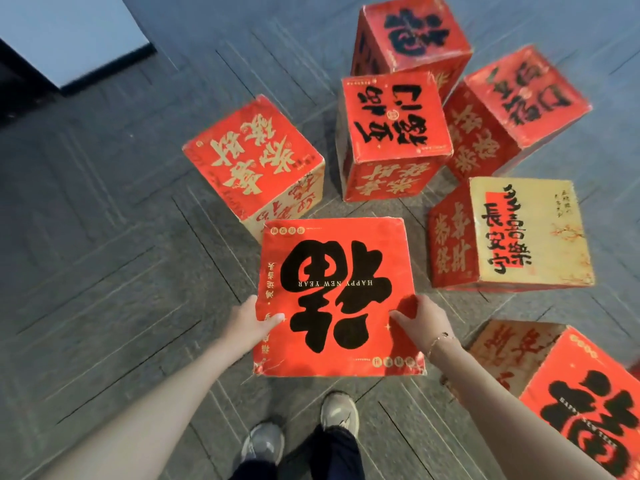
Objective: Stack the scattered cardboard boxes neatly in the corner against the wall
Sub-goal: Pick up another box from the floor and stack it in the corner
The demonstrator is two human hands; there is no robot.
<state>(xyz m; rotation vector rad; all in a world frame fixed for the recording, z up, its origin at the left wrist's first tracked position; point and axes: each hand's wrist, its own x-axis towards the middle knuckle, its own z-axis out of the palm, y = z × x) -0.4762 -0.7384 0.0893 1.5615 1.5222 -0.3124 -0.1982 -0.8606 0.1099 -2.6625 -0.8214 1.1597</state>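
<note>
Left hand (251, 323) and right hand (420, 322) grip opposite edges of the red box (337, 296), thumbs on top, six more boxes (394, 133) on the floor (104, 237).

The light is soft, even and fairly dim, with a cool cast on the grey carpet (104, 237). No hard shadows fall anywhere; only faint dark patches sit under the boxes beyond the hands. The red box top (337, 296) between the left hand (251, 323) and right hand (420, 323) is the sharpest part, its black print crisp. Farther out from the hands, detail smears. The wide lens bends straight carpet lines and leans the far boxes (412, 39) outward. No glare shows.
</note>
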